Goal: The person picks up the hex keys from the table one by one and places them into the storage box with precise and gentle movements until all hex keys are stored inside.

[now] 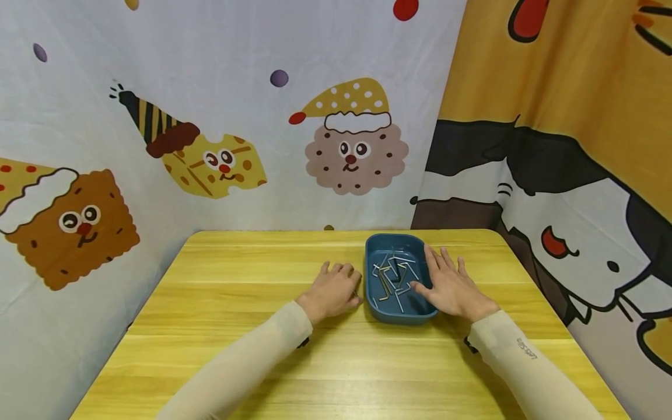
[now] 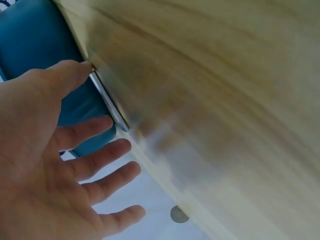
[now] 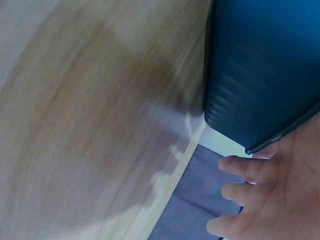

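Observation:
A blue rectangular bin (image 1: 401, 319) holds several L-shaped hex keys (image 1: 389, 277), silver and brassy. On the table, close along the bin's left side, lies a silver metal rod (image 2: 108, 100), seemingly another hex key. My left hand (image 1: 332, 291) is beside it, thumb and index fingertips at the rod and the other fingers spread apart. Whether those fingertips bear on it cannot be told. My right hand (image 1: 454, 287) rests at the bin's right rim. Its thumb reaches over the inside, and its straight fingers lie along the outside.
The wooden table (image 1: 252, 256) carries the bin near its far edge. A white printed curtain (image 1: 236, 46) hangs behind the table, and an orange, black and white printed cloth (image 1: 567, 146) hangs at the right.

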Tool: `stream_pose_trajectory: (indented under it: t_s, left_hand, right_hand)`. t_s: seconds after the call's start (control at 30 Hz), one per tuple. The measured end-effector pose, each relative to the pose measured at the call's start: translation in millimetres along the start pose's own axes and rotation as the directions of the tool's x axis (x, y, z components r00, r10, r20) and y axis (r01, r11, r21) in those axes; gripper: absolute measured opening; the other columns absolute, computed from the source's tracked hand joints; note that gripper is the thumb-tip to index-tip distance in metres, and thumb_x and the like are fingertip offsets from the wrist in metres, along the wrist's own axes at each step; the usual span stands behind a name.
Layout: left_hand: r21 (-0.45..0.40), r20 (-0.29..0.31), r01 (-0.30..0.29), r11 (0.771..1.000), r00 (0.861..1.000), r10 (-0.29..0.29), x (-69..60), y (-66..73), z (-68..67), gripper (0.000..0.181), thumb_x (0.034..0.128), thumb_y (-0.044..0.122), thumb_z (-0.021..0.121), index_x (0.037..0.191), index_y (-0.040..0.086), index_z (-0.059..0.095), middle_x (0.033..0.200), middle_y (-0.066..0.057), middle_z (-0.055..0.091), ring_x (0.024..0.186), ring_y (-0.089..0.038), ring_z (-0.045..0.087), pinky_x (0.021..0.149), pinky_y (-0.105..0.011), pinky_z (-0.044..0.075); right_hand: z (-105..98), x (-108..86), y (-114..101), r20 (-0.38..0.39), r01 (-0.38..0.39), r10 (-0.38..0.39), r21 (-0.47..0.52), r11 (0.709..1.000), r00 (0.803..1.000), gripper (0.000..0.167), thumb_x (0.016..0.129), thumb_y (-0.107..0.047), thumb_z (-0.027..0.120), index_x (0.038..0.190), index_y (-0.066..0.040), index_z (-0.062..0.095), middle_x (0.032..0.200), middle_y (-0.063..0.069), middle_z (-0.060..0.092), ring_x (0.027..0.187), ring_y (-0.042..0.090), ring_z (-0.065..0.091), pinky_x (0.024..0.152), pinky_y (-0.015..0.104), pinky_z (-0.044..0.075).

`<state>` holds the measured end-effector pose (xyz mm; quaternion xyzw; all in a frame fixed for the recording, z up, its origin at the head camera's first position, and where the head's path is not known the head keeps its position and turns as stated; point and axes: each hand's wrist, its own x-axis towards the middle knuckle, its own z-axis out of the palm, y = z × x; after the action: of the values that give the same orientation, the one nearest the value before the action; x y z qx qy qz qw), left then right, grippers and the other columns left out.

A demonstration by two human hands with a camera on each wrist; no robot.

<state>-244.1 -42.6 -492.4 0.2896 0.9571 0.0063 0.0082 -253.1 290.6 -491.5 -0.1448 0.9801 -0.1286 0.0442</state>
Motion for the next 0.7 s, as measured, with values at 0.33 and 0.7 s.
stream_pose_trajectory:
  t_s: [0.33, 0.7]
  left_hand:
    - [0.027, -0.025, -0.007, 1.0, 1.0, 0.008, -4.2, 2.3, 2.2, 0.039, 0.1163, 0.048, 0.071, 0.14, 0.018, 0.077, 0.147, -0.008, 0.074, 0.143, -0.036, 0.071, 0.133, -0.07, 0.049]
    - [-0.009, -0.05, -0.001, 1.0, 0.999, 0.0, -5.2, 1.2, 5.8, 0.028, 0.1154, 0.041, 0.075, 0.132, 0.018, 0.078, 0.142, -0.008, 0.074, 0.136, -0.033, 0.072, 0.131, -0.066, 0.052]
  right_hand:
    - [-2.7, -2.2, -2.4, -0.001, 0.0, 0.0, 0.002, 1.0, 1.0, 0.112, 0.115, -0.069, 0.06, 0.186, 0.0, 0.007, 0.191, 0.034, 0.021, 0.179, 0.061, 0.01, 0.139, 0.089, 0.004]
    - [-3.3, -1.1, -2.8, 0.003, -0.01, 0.01, 0.005, 1.0, 1.0, 0.112, 0.115, -0.066, 0.061, 0.186, 0.001, 0.007, 0.191, 0.034, 0.02, 0.18, 0.06, 0.008, 0.139, 0.088, 0.002]
